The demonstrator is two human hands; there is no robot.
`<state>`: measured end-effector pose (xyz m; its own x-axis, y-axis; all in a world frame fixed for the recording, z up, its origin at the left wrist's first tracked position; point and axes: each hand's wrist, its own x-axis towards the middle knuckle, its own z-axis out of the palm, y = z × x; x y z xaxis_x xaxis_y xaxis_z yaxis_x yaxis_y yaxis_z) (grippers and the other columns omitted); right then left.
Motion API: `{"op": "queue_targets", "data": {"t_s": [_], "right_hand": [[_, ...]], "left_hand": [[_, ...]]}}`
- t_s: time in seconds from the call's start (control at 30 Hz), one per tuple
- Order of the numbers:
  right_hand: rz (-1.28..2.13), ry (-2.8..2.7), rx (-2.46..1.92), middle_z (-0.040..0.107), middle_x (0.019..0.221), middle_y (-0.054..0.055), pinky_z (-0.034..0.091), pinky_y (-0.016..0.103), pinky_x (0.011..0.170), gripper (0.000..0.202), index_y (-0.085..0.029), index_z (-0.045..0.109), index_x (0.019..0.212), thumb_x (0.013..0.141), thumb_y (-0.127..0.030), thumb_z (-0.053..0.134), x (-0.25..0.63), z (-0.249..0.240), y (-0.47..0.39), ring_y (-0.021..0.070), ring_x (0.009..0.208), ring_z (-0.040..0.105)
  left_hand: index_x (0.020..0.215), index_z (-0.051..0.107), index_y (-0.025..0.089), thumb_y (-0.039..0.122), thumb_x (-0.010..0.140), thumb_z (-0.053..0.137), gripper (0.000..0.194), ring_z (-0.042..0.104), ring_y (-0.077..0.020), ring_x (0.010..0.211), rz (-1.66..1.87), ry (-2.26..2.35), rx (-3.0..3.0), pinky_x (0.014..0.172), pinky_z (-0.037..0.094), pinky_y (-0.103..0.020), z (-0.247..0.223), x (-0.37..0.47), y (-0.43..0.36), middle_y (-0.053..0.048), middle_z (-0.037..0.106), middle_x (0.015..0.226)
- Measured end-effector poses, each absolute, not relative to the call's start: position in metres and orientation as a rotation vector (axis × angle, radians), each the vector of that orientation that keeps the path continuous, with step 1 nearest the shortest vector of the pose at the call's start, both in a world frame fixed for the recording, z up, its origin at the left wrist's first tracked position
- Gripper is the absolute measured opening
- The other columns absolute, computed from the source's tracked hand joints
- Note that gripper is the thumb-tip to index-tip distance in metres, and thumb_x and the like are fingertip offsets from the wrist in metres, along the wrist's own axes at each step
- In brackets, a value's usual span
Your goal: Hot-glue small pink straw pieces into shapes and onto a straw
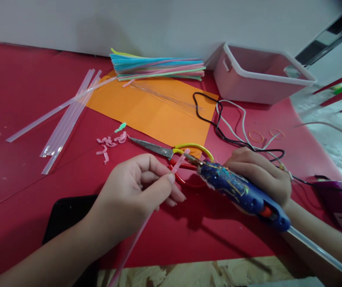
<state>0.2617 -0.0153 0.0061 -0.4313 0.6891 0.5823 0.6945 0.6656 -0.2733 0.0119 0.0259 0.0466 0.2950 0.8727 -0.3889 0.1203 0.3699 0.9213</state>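
Between thumb and forefinger, my left hand (142, 185) pinches a thin pink strip (179, 162), its short end up and its long tail hanging below the wrist. My right hand (259, 173) is wrapped round a blue hot glue gun (233, 185), smeared with dried glue, with a clear glue stick (317, 245) poking out of its back. The gun's nozzle is at the strip's upper end; whether they touch I cannot tell. Behind both lie scissors (159, 149) with yellow and red handles, partly hidden. Small pink curled pieces (107, 144) and a green-tipped wire (120, 127) lie left of the blades.
Glue sticks (69, 115) lie at left. Colourful pipe cleaners (159, 65) and thin wires (165, 95) rest by an orange sheet (147, 115). A pink bin (248, 85), cords (236, 137), rubber bands (256, 136), a purple power strip (338, 203) and a black phone (69, 215) surround the hands.
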Motion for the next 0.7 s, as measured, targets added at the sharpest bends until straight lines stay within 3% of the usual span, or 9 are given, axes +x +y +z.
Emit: {"op": "queue_targets", "data": {"t_s": [0.17, 0.4, 0.57, 0.7], "right_hand": [[-0.006, -2.306, -1.001, 0.065, 0.085, 0.008, 0.054, 0.038, 0.071, 0.017, -0.016, 0.06, 0.112, 0.096, -0.019, 0.053, 0.2624, 0.0073, -0.0134, 0.02, 0.075, 0.063], [-0.023, -2.099, -1.04, 0.062, 0.083, 0.005, 0.051, 0.035, 0.065, 0.027, -0.017, 0.063, 0.11, 0.084, -0.007, 0.064, 0.2647, 0.0019, -0.0143, 0.0181, 0.072, 0.059], [0.038, -2.189, -0.972, 0.063, 0.082, 0.007, 0.051, 0.038, 0.067, 0.016, -0.015, 0.062, 0.109, 0.096, -0.017, 0.053, 0.2596, 0.0026, -0.014, 0.0193, 0.073, 0.06], [0.039, -2.176, -1.0, 0.064, 0.083, 0.007, 0.051, 0.037, 0.067, 0.018, -0.015, 0.064, 0.109, 0.092, -0.016, 0.058, 0.2628, 0.0013, -0.0134, 0.0188, 0.072, 0.06]], "left_hand": [[0.066, 0.057, 0.021, 0.014, 0.083, 0.062, 0.019, 0.066, -0.0106, 0.046, 0.675, 1.168, 1.092, 0.048, 0.052, -0.017, 0.0455, 0.0116, 0.0262, 0.002, 0.073, 0.053], [0.066, 0.058, 0.021, 0.016, 0.082, 0.064, 0.017, 0.066, -0.0114, 0.046, 0.655, 1.186, 1.088, 0.047, 0.051, -0.018, 0.046, 0.0115, 0.0263, 0.001, 0.072, 0.053], [0.07, 0.061, 0.02, 0.018, 0.084, 0.063, 0.015, 0.064, -0.0087, 0.045, 0.635, 1.134, 1.017, 0.046, 0.049, -0.014, 0.0454, 0.0106, 0.0275, 0.003, 0.071, 0.053], [0.072, 0.062, 0.021, 0.023, 0.083, 0.067, 0.012, 0.066, -0.0117, 0.046, 0.543, 1.01, 1.007, 0.045, 0.051, -0.017, 0.0413, 0.0053, 0.0341, 0.002, 0.073, 0.056]]}}
